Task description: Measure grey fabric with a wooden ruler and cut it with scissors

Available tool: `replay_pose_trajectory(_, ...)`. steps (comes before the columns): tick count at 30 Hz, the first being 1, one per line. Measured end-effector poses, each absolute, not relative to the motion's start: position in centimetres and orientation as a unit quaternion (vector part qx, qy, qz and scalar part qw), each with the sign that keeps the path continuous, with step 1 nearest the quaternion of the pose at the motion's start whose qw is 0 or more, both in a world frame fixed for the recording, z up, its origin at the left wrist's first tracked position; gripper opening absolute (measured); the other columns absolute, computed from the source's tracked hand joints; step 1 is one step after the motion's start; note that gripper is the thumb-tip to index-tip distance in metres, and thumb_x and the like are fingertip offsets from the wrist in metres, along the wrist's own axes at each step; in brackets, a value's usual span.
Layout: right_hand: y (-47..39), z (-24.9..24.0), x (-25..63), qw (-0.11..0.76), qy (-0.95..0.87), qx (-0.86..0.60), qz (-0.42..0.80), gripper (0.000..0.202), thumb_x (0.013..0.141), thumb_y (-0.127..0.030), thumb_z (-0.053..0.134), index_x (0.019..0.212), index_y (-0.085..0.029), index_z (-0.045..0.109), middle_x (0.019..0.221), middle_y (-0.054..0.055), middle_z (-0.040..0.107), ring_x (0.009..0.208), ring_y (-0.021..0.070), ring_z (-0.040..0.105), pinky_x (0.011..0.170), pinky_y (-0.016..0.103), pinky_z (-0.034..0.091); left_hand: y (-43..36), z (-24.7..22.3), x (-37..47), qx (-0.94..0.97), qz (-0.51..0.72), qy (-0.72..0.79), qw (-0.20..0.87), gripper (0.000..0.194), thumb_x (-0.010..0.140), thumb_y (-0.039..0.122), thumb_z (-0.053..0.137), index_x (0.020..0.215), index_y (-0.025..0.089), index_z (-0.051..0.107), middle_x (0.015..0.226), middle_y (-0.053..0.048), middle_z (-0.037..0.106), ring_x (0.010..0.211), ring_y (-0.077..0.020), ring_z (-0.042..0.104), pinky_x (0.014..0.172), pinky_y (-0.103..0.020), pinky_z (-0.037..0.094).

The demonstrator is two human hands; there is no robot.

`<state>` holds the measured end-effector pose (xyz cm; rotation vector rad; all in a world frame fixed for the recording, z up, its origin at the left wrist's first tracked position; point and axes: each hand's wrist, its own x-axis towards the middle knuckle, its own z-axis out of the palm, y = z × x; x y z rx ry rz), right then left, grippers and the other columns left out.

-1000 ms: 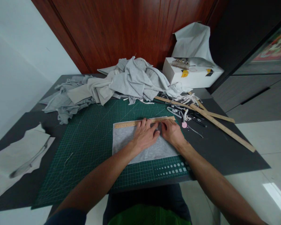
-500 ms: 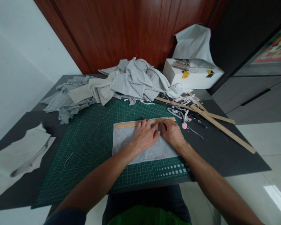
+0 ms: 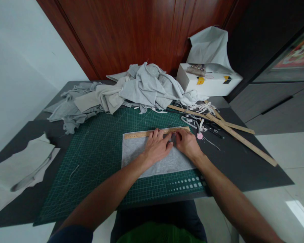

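Note:
A grey piece of fabric (image 3: 134,148) lies flat on the green cutting mat (image 3: 98,152). Along its far edge rests a wooden ruler (image 3: 136,135). My left hand (image 3: 157,145) is spread flat over the fabric, its fingertips pressing on the ruler. Just to the right, my right hand (image 3: 186,141) is closed, thumb and fingers pinched together close to the ruler's near edge. Whatever the pinch holds is too small to make out.
Crumpled grey cloth (image 3: 147,84) is heaped along the back. At the right lie wooden strips (image 3: 243,140), tangled cords (image 3: 202,108) and a pink disc (image 3: 199,135). A white box (image 3: 212,84) stands behind them. Pale fabric pieces (image 3: 22,162) lie at the left.
My right hand has shifted very slightly along the ruler, still pinched. My left hand, the ruler and the fabric look unmoved.

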<state>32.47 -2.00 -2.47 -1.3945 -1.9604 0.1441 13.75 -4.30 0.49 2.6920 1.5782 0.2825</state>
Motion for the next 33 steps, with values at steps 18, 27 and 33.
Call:
replay_pose_trajectory(18, 0.1, -3.4, 36.7, 0.362, -0.664, -0.653, 0.038, 0.02, 0.096, -0.026, 0.052, 0.099, -0.017, 0.07, 0.088, 0.014, 0.073, 0.08, 0.0273, 0.066, 0.077, 0.038, 0.052, -4.1, 0.4, 13.4, 0.854, 0.108, 0.509, 0.012, 0.051, 0.105, 0.038, 0.047, 0.153, 0.022, 0.048, 0.135, -0.015, 0.056, 0.126, -0.0326, 0.049, 0.108, -0.049, 0.041)
replay_pose_trajectory(27, 0.0, -3.3, 36.1, 0.342, -0.742, -0.577, -0.022, 0.029, 0.094, -0.022, 0.054, 0.112, -0.017, 0.077, 0.113, 0.016, 0.073, 0.107, 0.031, 0.06, 0.099, 0.05, 0.043, -3.0, 1.2, 11.6, 0.864, 0.143, 0.479, 0.056, 0.032, 0.097, 0.018, 0.051, 0.125, 0.021, 0.066, 0.137, -0.008, 0.062, 0.133, -0.0249, 0.05, 0.115, -0.043, 0.041)
replay_pose_trajectory(33, 0.4, -4.0, 37.2, 0.333, -0.705, -0.624, -0.053, 0.026, 0.091, -0.018, 0.053, 0.097, -0.016, 0.078, 0.104, 0.016, 0.074, 0.097, 0.0295, 0.061, 0.095, 0.048, 0.043, -2.3, 1.4, 9.7, 0.867, 0.13, 0.476, 0.072, 0.035, 0.097, 0.024, 0.057, 0.131, 0.022, 0.067, 0.148, -0.009, 0.058, 0.144, -0.0263, 0.044, 0.119, -0.045, 0.039)
